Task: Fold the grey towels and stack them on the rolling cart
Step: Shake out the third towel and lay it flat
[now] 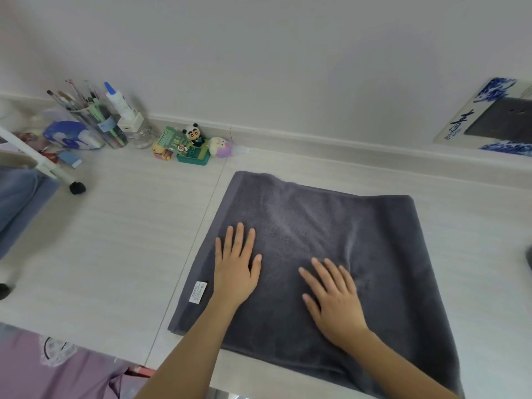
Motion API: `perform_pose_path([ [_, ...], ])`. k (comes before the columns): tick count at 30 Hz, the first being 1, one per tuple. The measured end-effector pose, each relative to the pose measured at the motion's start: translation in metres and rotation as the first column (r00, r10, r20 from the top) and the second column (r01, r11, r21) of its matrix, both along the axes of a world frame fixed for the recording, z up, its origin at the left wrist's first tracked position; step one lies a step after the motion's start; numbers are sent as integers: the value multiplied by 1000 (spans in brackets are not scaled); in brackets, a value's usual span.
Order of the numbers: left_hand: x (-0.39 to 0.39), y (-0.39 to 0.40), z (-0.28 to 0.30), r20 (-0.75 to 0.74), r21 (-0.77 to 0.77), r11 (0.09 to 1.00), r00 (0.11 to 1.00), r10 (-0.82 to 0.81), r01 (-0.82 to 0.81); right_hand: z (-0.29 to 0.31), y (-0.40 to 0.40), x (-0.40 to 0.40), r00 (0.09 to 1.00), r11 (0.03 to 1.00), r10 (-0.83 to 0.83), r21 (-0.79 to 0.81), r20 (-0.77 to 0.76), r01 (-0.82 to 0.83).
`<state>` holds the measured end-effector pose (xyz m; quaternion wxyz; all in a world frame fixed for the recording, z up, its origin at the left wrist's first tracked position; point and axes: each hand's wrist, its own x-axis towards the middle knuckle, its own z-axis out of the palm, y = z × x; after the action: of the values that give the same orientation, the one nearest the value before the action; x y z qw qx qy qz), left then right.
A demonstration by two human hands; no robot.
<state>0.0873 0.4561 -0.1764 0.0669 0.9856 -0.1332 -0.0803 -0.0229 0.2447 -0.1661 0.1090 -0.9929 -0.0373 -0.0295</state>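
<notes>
Head view: my left hand (236, 272) and right hand (335, 302) lie flat, fingers (239, 240) released, on the folded towel (331, 226) at the desk's (115, 240) centre. Its label (198, 292) sits at 9 o'clock.

I saw the towel (331, 240) lying on the table (115, 240), both hands (236, 266) on it, with trinkets (190, 145) behind-left by the wall.
</notes>
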Motion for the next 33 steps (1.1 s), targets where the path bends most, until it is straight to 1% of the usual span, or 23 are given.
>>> perform_pose_path([
  [1,-5,1,-3,23,10,999,999,-46,46,-4,-1,-9,997,998,44,-33,-59,-46],
  [2,-9,2,-6,27,23,997,997,-69,68,-7,-7,-17,992,997,44,-57,-117,-51],
  [3,-11,4,-7,20,30,997,998,-66,66,-9,-15,-20,988,997,8,-70,-155,-19],
  [6,-10,7,-6,-4,44,998,999,-35,35,-9,-45,-27,962,974,-203,-141,-183,179],
  [8,-9,1,-1,-11,67,998,1000,-15,16,-5,-65,-30,921,940,-326,-175,-215,292],
  [10,-12,-10,5,-37,91,996,999,9,-5,-2,-73,-31,880,907,-417,-174,-229,384],
  [12,-22,-25,7,-31,47,999,999,-16,18,-1,-62,-31,890,913,-404,-159,-213,376],
  [14,-35,-37,4,-23,26,996,996,-90,90,-7,-50,-36,934,952,-285,-175,-214,250],
  [15,-42,-38,1,-17,39,994,994,-104,104,-10,-50,-42,942,957,-259,-186,-215,221],
  [16,-43,-36,-2,-5,54,994,995,-96,96,-10,-54,-45,931,950,-289,-186,-223,250],
  [18,-44,-34,-5,-5,71,994,996,-84,84,-9,-70,-57,867,894,-444,-178,-225,411],
  [20,-45,-37,-2,-11,61,995,997,-75,75,-6,-76,-59,820,848,-529,-153,-218,507],
  [21,-45,-42,2,-8,35,997,998,-63,63,-1,-73,-53,815,845,-535,-134,-223,518],
  [22,-44,-46,6,1,-9,999,999,-46,46,2,-65,-44,830,857,-514,-116,-215,501],
  [25,-33,-54,11,84,-132,991,996,-14,25,7,-33,-3,930,941,-339,-45,-143,336],
  [27,-18,-54,8,88,-116,993,996,-1,11,4,-19,27,968,980,-198,-21,-152,197],
  [29,-9,-50,2,61,-44,999,998,9,-6,-2,-15,47,980,998,-33,-68,-196,20],
  [30,-7,-48,-2,47,-7,1000,999,2,-2,-6,-20,54,976,995,12,-90,-220,-33],
  [31,-6,-45,-5,36,23,1000,999,-6,6,-8,-29,58,970,995,-1,-94,-243,-23],
  [32,-5,-43,-7,31,44,999,999,-10,8,-10,-39,60,963,994,-79,-93,-256,57],
  [33,-6,-43,-8,38,54,998,999,-10,8,-12,-51,60,949,978,-200,-108,-244,179],
])
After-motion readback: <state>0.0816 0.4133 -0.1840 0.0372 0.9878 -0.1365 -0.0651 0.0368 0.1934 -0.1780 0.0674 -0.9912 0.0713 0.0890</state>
